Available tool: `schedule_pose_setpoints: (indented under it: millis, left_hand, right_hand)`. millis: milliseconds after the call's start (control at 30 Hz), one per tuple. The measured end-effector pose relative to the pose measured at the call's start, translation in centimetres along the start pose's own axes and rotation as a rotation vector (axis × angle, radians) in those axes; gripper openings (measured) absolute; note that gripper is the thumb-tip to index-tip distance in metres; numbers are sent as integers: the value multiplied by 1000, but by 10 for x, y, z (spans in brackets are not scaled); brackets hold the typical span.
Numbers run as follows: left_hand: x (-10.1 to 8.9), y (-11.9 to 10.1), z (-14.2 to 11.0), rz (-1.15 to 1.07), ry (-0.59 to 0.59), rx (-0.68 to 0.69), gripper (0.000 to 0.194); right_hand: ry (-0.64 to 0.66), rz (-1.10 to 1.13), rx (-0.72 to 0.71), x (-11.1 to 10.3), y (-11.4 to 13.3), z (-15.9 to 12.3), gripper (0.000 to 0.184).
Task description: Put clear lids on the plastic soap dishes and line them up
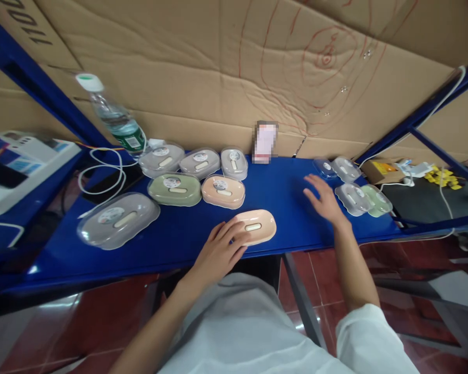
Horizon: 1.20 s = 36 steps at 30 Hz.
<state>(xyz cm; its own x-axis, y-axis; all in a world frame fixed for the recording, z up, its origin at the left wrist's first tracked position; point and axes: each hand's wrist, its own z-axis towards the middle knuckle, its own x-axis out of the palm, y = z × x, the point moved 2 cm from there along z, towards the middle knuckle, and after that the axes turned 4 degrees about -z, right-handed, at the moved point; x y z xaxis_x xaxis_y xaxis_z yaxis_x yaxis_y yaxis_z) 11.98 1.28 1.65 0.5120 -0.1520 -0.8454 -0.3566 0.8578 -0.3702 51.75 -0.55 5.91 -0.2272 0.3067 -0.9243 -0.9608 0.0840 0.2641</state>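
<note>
A peach oval plastic box (263,221) lies near the table's front edge, a cream oblong piece in its top and no clear cover visible over it. Over its left end rests my left hand (222,249), fingers bent and gripping that end. My right hand (323,200) is above the table to the right, thumb and fingers apart, holding nothing. Nearest to it are several covered boxes, among them a grey one (352,199) and a green one (377,200). Left of centre sit a covered peach box (223,191), a green box (174,188) and several grey boxes (119,219) with round stickers.
A phone (265,141) leans against the cardboard wall (203,67). At the back left, a water bottle (119,122) stands tilted in view beside a white cable (120,179). Blue metal posts (42,88) flank the blue table (284,192). A power strip (35,171) lies far left.
</note>
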Motion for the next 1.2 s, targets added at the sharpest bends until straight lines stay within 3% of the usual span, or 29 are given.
schedule_pose_setpoints:
  millis: [67, 133, 267, 367, 467, 567, 667, 733, 833, 1033, 1100, 1200]
  left_hand:
    - [-4, 5, -8, 10, -11, -10, 29]
    - [-9, 13, -18, -12, -37, -19, 30]
    - [-18, 27, -34, -150, -127, -75, 29]
    - [-21, 33, -36, -254, -167, -179, 21]
    - [-21, 36, -33, -353, -104, -254, 21]
    - [-21, 37, -33, -425, -40, -298, 41]
    - [-21, 35, -35, -478, -23, -360, 62]
    - [-21, 34, -35, -488, -14, -395, 70]
    - [-21, 32, -35, -486, -3, -409, 76]
    - [-22, 31, -36, -501, 29, -370, 79]
    - [-21, 31, -36, -502, 10, -370, 81]
    - [-20, 33, -36, -539, -19, -387, 89]
  right_hand:
    - [-12, -210, 302, 4, -45, 27, 69]
    - [-13, -279, 419, 12, -72, 44, 73]
    - [-57, -316, 425, 32, -77, 42, 64]
    - [-84, -322, 390, 42, -69, 27, 69]
    - [-154, -271, 358, 40, -74, 18, 69]
    - [-209, -197, 285, 35, -80, 14, 53]
    - [-171, -152, 193, 37, -70, 9, 45]
    - [-177, -169, 189, 41, -58, 7, 56]
    - [-183, -212, 281, 50, -43, 12, 82]
    - [-161, -263, 474, 43, -39, 29, 72]
    - [-159, -141, 395, 36, -22, 18, 70]
    - [-113, 121, 50, 31, 35, -16, 63]
